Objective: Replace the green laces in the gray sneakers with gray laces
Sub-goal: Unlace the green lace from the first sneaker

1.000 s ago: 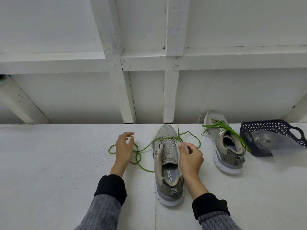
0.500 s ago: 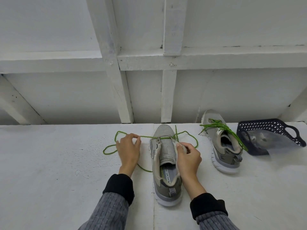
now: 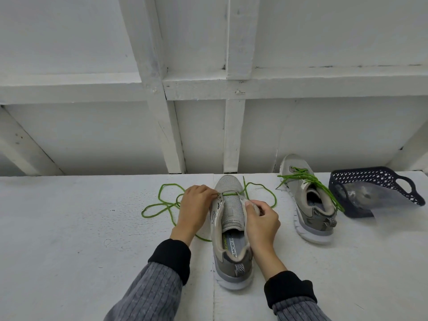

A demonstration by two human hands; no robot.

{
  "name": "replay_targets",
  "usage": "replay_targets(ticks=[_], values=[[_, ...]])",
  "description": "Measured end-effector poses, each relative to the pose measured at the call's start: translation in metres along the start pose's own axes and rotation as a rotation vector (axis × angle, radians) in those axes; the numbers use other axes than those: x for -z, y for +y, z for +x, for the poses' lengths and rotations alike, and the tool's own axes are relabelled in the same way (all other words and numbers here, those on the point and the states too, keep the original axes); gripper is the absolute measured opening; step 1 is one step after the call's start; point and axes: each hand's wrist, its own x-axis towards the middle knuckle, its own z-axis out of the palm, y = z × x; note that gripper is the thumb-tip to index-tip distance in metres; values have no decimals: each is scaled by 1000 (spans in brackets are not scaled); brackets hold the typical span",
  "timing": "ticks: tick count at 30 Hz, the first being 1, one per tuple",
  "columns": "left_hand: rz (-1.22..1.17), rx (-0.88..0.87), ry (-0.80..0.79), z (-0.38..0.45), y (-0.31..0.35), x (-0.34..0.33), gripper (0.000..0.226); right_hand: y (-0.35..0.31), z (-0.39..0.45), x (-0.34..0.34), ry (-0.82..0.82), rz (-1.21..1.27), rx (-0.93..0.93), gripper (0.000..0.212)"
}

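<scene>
A gray sneaker (image 3: 231,230) stands in front of me on the white surface, toe pointing away. Its green lace (image 3: 159,206) runs through only the front eyelets, and its loose ends trail in loops on both sides. My left hand (image 3: 195,208) pinches the lace at the shoe's left front eyelet. My right hand (image 3: 261,222) grips the right eyelet flap. A second gray sneaker (image 3: 310,209) stands to the right, fully laced in green (image 3: 308,183). No gray laces can be made out.
A dark perforated plastic basket (image 3: 375,181) lies tipped at the far right with a clear plastic bag (image 3: 361,195) inside. A white wall with wooden beams (image 3: 234,135) rises right behind the surface's far edge.
My left hand moved right from the loose loops to the shoe's left front eyelet, taking up the lace. My right hand kept its hold on the shoe's right side.
</scene>
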Motion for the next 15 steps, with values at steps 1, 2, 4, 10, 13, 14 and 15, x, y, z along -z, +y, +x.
replay_targets(ticks=[1, 2, 4, 10, 13, 14, 15], values=[[4, 36, 26, -1, 0, 0, 15, 0, 0, 0, -1, 0, 0, 6], [-3, 88, 60, -3, -2, 0, 13, 0, 0, 0, -2, 1, 0, 6], [-48, 265, 137, -10, -9, 3, 12, 0, 1, -1, -3, -1, 0, 6], [206, 772, 96, -26, -32, 20, 25, 1, -1, 0, -7, -1, 5, 7], [156, 542, 66, -22, -26, 13, 31, 0, -1, 0, -10, 3, -2, 7], [142, 411, 69, -18, -20, 11, 36, -1, -1, 0, -10, 5, -6, 7], [157, 282, 68, -15, -14, 8, 39, -1, -1, 0, -10, 6, -8, 8]])
